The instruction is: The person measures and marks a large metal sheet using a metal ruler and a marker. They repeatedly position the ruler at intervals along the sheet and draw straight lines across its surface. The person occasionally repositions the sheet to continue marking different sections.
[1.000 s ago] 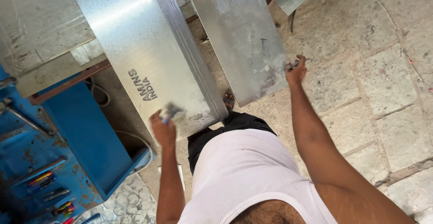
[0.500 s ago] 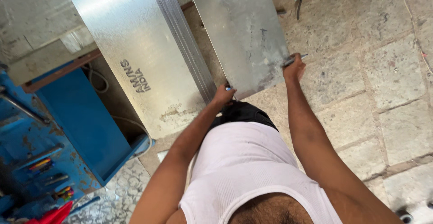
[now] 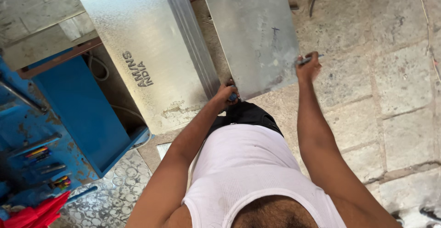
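Observation:
A flat galvanised metal sheet (image 3: 250, 30) stretches away from me, its near edge at my waist. My left hand (image 3: 225, 95) grips the near left corner of this sheet, with a small dark object under the fingers. My right hand (image 3: 308, 67) is closed around a slim pen-like tool at the sheet's near right corner. A second, folded galvanised sheet (image 3: 142, 49) with printed lettering lies to the left, touching neither hand.
A blue metal machine body (image 3: 73, 113) stands at the left, with small tools (image 3: 43, 157) on its ledge and a red cloth (image 3: 34, 212) at the bottom corner. Stone paving (image 3: 390, 95) covers the floor to the right. Patterned tiles (image 3: 110, 196) lie lower left.
My left hand moved from the lettered sheet over to the near left corner of the right sheet and took hold. My right hand stayed at the right corner.

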